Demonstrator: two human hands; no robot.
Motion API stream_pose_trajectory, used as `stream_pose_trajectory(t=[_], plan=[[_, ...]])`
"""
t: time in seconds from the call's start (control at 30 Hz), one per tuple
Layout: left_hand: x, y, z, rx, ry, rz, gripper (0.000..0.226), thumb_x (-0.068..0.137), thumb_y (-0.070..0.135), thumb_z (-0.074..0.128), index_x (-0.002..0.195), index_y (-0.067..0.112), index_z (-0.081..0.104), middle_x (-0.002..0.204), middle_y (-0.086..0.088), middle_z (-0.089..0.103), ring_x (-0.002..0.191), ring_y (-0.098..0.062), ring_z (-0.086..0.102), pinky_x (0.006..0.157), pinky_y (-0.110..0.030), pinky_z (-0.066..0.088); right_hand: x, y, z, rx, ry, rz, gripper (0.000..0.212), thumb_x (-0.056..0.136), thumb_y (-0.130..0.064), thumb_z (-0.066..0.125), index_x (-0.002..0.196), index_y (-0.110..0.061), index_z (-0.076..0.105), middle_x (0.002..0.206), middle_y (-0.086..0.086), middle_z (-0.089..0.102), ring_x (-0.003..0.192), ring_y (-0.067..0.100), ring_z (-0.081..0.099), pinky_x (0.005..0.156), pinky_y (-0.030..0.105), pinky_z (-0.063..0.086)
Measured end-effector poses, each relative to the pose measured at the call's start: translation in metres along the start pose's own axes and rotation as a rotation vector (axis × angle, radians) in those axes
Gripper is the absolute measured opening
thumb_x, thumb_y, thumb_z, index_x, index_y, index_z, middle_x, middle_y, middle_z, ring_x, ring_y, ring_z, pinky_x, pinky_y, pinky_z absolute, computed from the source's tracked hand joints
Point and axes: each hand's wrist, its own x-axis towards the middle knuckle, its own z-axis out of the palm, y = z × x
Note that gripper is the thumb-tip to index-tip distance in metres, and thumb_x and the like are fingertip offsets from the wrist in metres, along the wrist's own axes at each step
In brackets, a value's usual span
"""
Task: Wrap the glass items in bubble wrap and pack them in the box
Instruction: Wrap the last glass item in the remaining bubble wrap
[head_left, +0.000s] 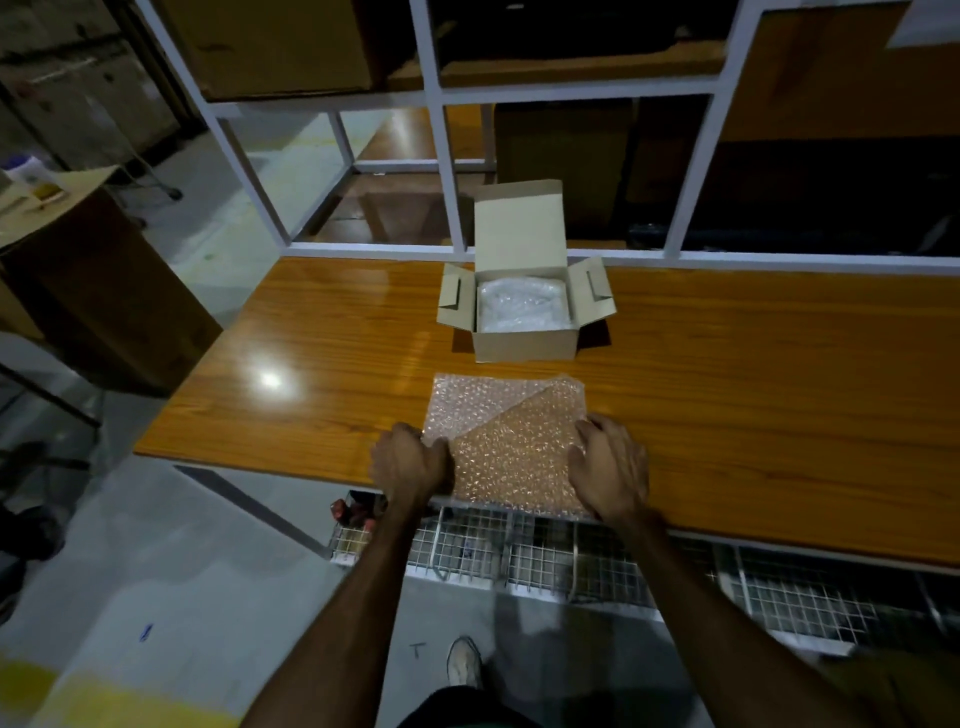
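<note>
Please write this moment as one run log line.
left hand: grips bubble wrap edge | right hand: rests on it | box: open, wrapped bundle inside

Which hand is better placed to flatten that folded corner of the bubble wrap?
Left, probably. The left hand grips the bubble wrap at its left edge, next to the doubled-over far-left part. The right hand rests on the right edge, away from the fold, so it can pin the sheet.
</note>
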Motion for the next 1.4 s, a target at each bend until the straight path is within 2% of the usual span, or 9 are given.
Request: stream_pose_trajectory(t=[0.1,0.23,0.47,0.63,0.8,0.97,1.1,1.23,1.4], plan=[[0.008,0.002,0.001,0.0,-0.095,-0.156,0.029,0.072,0.044,0.078,0.064,0.016,0.073,0.054,0.006,0.069,0.053,-0.014,0.072,0.061,-0.037,0.066,0.001,0.004,-0.001,0.021,-0.003,0.009,0.041,0.099,-0.034,0.064,0.139,-0.023,0.063,0.152,0.0,0.053,0.14,0.023,0.047,0.113,0.05,0.035],[0.019,0.002,-0.005,-0.051,-0.152,-0.236,0.028,0.068,0.042,0.084,0.07,0.015,0.075,0.057,0.005,0.073,0.06,-0.016,0.075,0.071,-0.041,0.067,0.006,0.011,-0.002,0.049,-0.021,-0.017,0.043,0.102,-0.04,0.061,0.142,-0.026,0.06,0.152,-0.002,0.052,0.139,0.024,0.046,0.112,0.05,0.034],[0.02,0.006,-0.02,-0.063,-0.179,-0.05,0.025,0.077,0.013,0.077,0.092,0.015,0.058,0.083,-0.006,0.067,0.078,-0.022,0.065,0.065,-0.032,0.054,0.017,0.041,-0.003,-0.01,-0.077,-0.156,0.046,0.098,-0.02,0.056,0.137,-0.043,0.065,0.149,-0.004,0.048,0.136,0.022,0.039,0.1,0.045,0.032],[0.024,-0.007,-0.026,-0.286,-0.224,0.053,0.024,0.084,0.002,0.062,0.096,0.017,0.047,0.094,-0.02,0.061,0.084,-0.04,0.063,0.079,-0.059,0.059,0.029,0.049,-0.009,0.001,-0.113,-0.225,0.049,0.099,-0.015,0.056,0.136,-0.046,0.065,0.146,-0.006,0.049,0.133,0.022,0.039,0.097,0.048,0.036],[0.027,-0.023,-0.034,-0.467,-0.365,0.095,0.04,0.093,-0.018,0.039,0.112,0.003,0.066,0.102,-0.019,0.069,0.074,-0.029,0.063,0.061,-0.04,0.055,0.034,0.054,-0.011,0.108,-0.095,-0.239,0.044,0.099,-0.013,0.058,0.131,-0.041,0.07,0.139,-0.006,0.051,0.122,0.009,0.035,0.094,0.039,0.026],[0.03,-0.021,-0.04,-0.516,-0.395,0.051,0.041,0.095,-0.021,0.036,0.108,-0.003,0.07,0.104,-0.02,0.072,0.07,-0.026,0.069,0.061,-0.042,0.06,0.036,0.051,-0.013,0.14,-0.122,-0.206,0.041,0.098,-0.013,0.059,0.129,-0.037,0.072,0.139,-0.003,0.053,0.13,0.022,0.04,0.1,0.046,0.03],[0.035,-0.019,-0.04,-0.441,-0.381,0.146,0.052,0.085,-0.029,0.039,0.109,0.002,0.074,0.118,-0.013,0.072,0.093,-0.035,0.071,0.072,-0.051,0.062,0.037,0.052,-0.013,0.158,-0.124,-0.205,0.041,0.098,-0.011,0.061,0.128,-0.037,0.073,0.138,-0.003,0.056,0.132,0.025,0.043,0.104,0.052,0.034],[0.038,-0.02,-0.039,-0.301,-0.363,0.208,0.057,0.083,-0.027,0.046,0.102,0.017,0.078,0.114,-0.006,0.074,0.054,-0.024,0.066,0.042,-0.036,0.051,0.039,0.051,-0.015,0.16,-0.147,-0.213,0.045,0.098,-0.008,0.061,0.126,-0.042,0.072,0.138,-0.003,0.056,0.131,0.025,0.043,0.103,0.052,0.035],[0.044,-0.027,-0.039,-0.178,-0.343,0.336,0.043,0.085,-0.013,0.067,0.087,0.029,0.08,0.106,0.01,0.079,0.087,-0.013,0.074,0.074,-0.048,0.065,0.04,0.046,-0.023,0.184,-0.205,-0.214,0.041,0.092,-0.019,0.057,0.12,-0.044,0.074,0.139,-0.004,0.052,0.132,0.02,0.039,0.1,0.045,0.025]])
